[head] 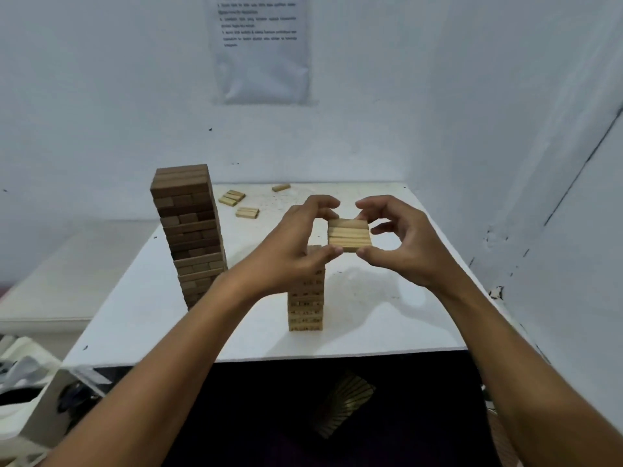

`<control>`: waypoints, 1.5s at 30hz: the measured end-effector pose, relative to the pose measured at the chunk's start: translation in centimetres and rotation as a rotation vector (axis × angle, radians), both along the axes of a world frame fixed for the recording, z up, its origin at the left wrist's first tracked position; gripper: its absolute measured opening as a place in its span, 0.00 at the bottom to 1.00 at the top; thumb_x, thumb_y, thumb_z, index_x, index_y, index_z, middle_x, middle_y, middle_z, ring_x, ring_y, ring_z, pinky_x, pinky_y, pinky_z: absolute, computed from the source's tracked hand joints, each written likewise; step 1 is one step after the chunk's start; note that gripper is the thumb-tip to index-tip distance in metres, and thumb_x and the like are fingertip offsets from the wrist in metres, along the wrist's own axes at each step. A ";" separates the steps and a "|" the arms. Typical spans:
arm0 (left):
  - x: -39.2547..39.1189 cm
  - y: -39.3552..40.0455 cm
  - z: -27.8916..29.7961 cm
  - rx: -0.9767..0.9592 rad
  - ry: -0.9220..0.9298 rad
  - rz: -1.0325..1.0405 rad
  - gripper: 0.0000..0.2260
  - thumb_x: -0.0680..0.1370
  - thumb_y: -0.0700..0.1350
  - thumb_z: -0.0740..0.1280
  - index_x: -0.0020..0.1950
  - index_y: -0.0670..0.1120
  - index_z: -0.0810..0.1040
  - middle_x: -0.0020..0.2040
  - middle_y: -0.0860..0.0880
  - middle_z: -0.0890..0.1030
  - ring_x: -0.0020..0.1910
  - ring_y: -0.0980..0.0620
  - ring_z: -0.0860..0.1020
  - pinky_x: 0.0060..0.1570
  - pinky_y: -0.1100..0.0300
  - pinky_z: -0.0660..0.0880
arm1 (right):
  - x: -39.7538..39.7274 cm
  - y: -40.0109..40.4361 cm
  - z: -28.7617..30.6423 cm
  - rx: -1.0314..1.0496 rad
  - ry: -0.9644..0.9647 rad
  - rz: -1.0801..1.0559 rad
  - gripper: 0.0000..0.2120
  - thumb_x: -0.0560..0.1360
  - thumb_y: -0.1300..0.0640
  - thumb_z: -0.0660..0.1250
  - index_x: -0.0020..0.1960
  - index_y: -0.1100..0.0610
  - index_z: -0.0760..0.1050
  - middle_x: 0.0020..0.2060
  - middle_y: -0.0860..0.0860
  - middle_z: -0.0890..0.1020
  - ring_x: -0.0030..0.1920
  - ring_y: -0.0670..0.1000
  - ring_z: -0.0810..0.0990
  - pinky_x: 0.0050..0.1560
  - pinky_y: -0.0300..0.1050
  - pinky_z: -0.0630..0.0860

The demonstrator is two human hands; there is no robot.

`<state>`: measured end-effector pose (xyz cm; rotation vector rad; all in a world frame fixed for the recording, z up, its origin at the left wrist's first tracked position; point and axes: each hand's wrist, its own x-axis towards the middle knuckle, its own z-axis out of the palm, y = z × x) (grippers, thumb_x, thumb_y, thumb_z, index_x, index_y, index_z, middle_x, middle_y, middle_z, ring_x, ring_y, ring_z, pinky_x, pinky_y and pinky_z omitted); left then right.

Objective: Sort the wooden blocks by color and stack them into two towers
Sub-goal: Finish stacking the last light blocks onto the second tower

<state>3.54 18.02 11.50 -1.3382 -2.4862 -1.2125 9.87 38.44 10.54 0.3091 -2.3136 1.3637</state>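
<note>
- Head view: both the left hand (300,244) and the right hand (401,237) pinch a flat layer of light blocks (349,234) by its edges, above the light tower (306,298) and somewhat to its right.
- Uneven squeeze could split the layer and drop blocks onto the white table (371,315).
- A hard landing might topple the narrow light tower; the dark tower (188,230) stands well apart.
- 3 clusters of light blocks (247,212) wait near the far edge.

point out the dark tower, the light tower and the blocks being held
dark tower (188,230), head view, middle of its front face
light tower (306,305), head view, lower front face
held light blocks (349,235), head view, top surface
</note>
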 end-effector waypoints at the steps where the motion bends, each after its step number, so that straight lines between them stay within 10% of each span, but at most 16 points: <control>1: -0.3 -0.6 -0.2 -0.004 -0.021 0.010 0.24 0.78 0.47 0.68 0.71 0.50 0.63 0.63 0.53 0.73 0.67 0.56 0.67 0.54 0.79 0.63 | -0.5 -0.5 -0.2 0.005 -0.015 0.009 0.26 0.63 0.56 0.74 0.60 0.51 0.75 0.47 0.43 0.81 0.54 0.48 0.79 0.55 0.49 0.77; 13: -2.4 -4.5 -2.6 -0.062 -0.083 0.081 0.23 0.78 0.49 0.68 0.70 0.54 0.63 0.64 0.54 0.73 0.67 0.57 0.68 0.59 0.52 0.73 | -3.6 -3.6 -2.2 0.045 -0.125 0.068 0.28 0.62 0.53 0.75 0.61 0.47 0.74 0.49 0.46 0.81 0.55 0.47 0.77 0.56 0.50 0.76; 45: -2.2 -5.0 -3.6 -0.072 -0.160 0.121 0.28 0.72 0.60 0.67 0.69 0.60 0.62 0.65 0.56 0.74 0.66 0.57 0.69 0.62 0.50 0.73 | -3.4 -3.7 -2.5 0.095 -0.204 0.094 0.30 0.63 0.51 0.75 0.64 0.44 0.71 0.52 0.43 0.80 0.57 0.44 0.75 0.56 0.47 0.76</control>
